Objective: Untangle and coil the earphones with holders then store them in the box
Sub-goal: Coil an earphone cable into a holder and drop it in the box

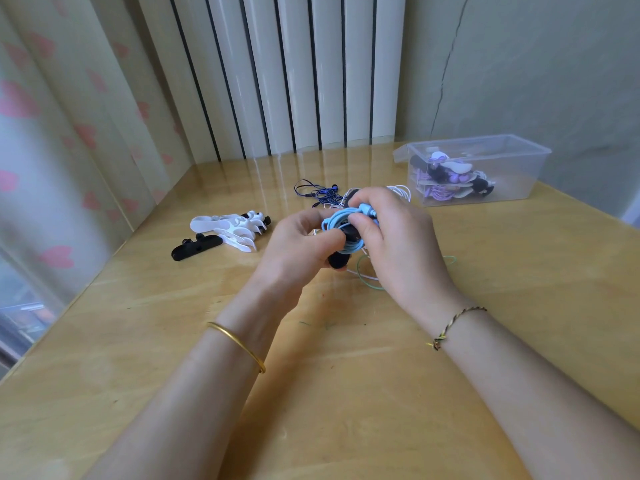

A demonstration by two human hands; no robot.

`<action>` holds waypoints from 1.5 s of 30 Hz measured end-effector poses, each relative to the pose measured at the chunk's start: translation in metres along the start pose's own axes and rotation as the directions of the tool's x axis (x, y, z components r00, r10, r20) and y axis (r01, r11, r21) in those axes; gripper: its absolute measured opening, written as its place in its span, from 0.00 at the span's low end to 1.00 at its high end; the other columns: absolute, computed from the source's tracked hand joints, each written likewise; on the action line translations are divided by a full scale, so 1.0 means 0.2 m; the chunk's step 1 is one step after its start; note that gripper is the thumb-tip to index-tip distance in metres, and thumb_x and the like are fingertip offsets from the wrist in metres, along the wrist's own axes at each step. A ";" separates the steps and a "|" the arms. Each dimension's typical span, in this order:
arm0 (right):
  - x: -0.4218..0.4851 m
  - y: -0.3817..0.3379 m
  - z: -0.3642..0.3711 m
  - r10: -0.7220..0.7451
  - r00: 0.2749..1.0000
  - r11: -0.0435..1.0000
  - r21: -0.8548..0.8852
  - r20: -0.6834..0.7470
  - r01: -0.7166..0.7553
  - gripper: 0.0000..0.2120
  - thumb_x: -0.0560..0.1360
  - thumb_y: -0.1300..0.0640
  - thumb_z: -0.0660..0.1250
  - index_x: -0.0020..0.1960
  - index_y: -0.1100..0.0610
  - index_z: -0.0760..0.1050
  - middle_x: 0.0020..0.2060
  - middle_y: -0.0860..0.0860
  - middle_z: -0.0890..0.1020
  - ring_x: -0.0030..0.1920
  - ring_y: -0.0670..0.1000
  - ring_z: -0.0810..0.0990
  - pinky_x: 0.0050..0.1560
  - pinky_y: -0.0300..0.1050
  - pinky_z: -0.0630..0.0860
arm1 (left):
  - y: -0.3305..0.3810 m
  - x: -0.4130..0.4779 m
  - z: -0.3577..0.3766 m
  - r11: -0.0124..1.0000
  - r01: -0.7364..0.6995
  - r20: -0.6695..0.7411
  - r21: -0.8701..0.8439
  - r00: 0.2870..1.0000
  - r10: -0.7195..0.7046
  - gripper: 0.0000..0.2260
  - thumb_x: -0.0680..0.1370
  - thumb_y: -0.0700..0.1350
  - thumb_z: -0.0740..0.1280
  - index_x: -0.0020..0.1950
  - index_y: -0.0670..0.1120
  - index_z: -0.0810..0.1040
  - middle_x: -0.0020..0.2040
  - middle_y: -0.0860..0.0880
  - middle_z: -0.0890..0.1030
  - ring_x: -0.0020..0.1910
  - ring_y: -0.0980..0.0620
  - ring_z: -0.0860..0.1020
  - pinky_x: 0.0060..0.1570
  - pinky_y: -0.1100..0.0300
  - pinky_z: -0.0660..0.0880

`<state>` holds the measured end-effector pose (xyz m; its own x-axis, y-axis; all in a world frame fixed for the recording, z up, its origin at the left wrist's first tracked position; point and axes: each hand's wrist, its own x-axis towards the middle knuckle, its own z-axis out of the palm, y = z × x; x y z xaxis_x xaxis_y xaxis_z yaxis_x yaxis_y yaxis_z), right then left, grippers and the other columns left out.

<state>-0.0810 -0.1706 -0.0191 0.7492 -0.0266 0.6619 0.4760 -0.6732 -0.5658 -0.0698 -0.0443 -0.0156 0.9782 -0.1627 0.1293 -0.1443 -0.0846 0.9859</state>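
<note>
The coiled light-blue cord wraps a black holder. The spare holders are white, beside one black spare holder. The loose cords are dark blue, white and pale green. The clear box shows purple, white and black. The table is honey-yellow woodgrain, and the curtain is cream with pink hearts.

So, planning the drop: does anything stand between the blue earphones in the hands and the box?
Nothing blocking shows. Only loose white cables lie flat on the table between the blue earphones and the clear box, whose top looks open.
</note>
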 end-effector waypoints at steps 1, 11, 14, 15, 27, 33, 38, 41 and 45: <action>0.00 0.00 0.00 -0.004 1.000 1.000 -0.022 0.012 0.004 0.08 0.77 0.62 0.64 0.54 0.59 0.76 0.46 0.53 0.79 0.42 0.49 0.71 0.41 0.38 0.62 | 0.00 0.00 0.00 1.000 0.000 -0.002 0.001 1.000 0.000 0.20 0.63 0.39 0.63 0.53 0.40 0.81 0.38 0.45 0.80 0.34 0.49 0.75 0.37 0.56 0.75; 0.00 -0.02 -0.02 -0.012 0.997 0.998 -0.062 0.075 0.016 0.08 0.78 0.61 0.60 0.56 0.58 0.73 0.51 0.54 0.77 0.48 0.55 0.74 0.47 0.48 0.70 | 0.00 0.01 -0.02 1.000 -0.001 0.000 -0.028 1.000 0.001 0.18 0.63 0.35 0.64 0.51 0.40 0.82 0.40 0.43 0.80 0.34 0.48 0.76 0.36 0.57 0.76; 0.01 -0.01 -0.02 0.004 0.995 0.998 -0.062 0.105 0.003 0.07 0.78 0.61 0.60 0.55 0.58 0.73 0.46 0.52 0.76 0.45 0.53 0.72 0.42 0.43 0.66 | 0.01 0.01 -0.02 1.000 0.009 -0.001 -0.025 1.000 -0.009 0.16 0.66 0.32 0.67 0.52 0.39 0.82 0.41 0.42 0.80 0.34 0.48 0.76 0.37 0.56 0.77; 0.02 -0.01 -0.03 0.007 0.994 0.999 -0.054 0.111 -0.001 0.07 0.78 0.61 0.61 0.55 0.57 0.73 0.43 0.50 0.74 0.43 0.52 0.71 0.40 0.41 0.65 | 0.01 0.01 -0.03 1.000 0.012 -0.001 -0.028 1.000 -0.012 0.14 0.68 0.30 0.66 0.52 0.38 0.81 0.42 0.42 0.80 0.34 0.48 0.76 0.38 0.55 0.77; 0.04 0.03 -0.05 0.052 0.993 0.979 0.188 0.104 -0.071 0.06 0.75 0.62 0.67 0.51 0.57 0.78 0.38 0.50 0.79 0.39 0.52 0.78 0.42 0.42 0.76 | 0.01 -0.01 0.00 0.999 0.041 -0.007 -0.032 0.999 -0.041 0.13 0.68 0.35 0.64 0.51 0.40 0.81 0.39 0.42 0.78 0.35 0.49 0.72 0.38 0.57 0.74; 0.05 0.07 -0.09 0.097 0.959 0.958 0.235 0.266 -0.162 0.08 0.76 0.64 0.65 0.50 0.52 0.77 0.44 0.52 0.82 0.42 0.51 0.82 0.49 0.48 0.79 | 0.00 -0.01 0.02 0.996 -0.046 -0.052 0.071 0.997 0.050 0.14 0.71 0.36 0.64 0.53 0.44 0.81 0.40 0.48 0.81 0.33 0.55 0.74 0.34 0.61 0.71; 0.03 0.02 -0.03 0.042 0.985 0.999 0.024 0.165 -0.047 0.09 0.78 0.63 0.60 0.56 0.57 0.74 0.40 0.49 0.75 0.41 0.51 0.73 0.40 0.41 0.67 | -0.01 0.00 0.03 0.998 -0.066 -0.101 0.018 0.993 0.068 0.19 0.72 0.33 0.64 0.62 0.44 0.76 0.49 0.41 0.82 0.34 0.56 0.77 0.30 0.66 0.72; 0.02 0.03 0.00 0.086 0.989 0.988 0.119 0.124 -0.101 0.09 0.78 0.64 0.59 0.55 0.56 0.74 0.41 0.48 0.76 0.42 0.51 0.76 0.44 0.47 0.74 | -0.02 0.01 0.03 0.997 -0.074 -0.113 0.034 0.991 0.077 0.17 0.74 0.32 0.64 0.61 0.45 0.77 0.50 0.40 0.82 0.36 0.55 0.77 0.32 0.67 0.71; 0.02 0.05 0.00 0.161 0.983 0.951 0.251 0.090 -0.179 0.09 0.77 0.65 0.61 0.49 0.52 0.73 0.43 0.48 0.78 0.44 0.50 0.78 0.47 0.47 0.76 | -0.03 0.00 0.03 0.996 -0.082 -0.020 0.045 0.996 0.083 0.13 0.75 0.33 0.64 0.57 0.45 0.79 0.45 0.44 0.82 0.37 0.54 0.75 0.34 0.67 0.70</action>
<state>-0.0737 -0.1787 -0.0226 0.8542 -0.0685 0.5153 0.4345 -0.4502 -0.7801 -0.0695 -0.0499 -0.0223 0.9657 -0.1493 0.2127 -0.2306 -0.1150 0.9662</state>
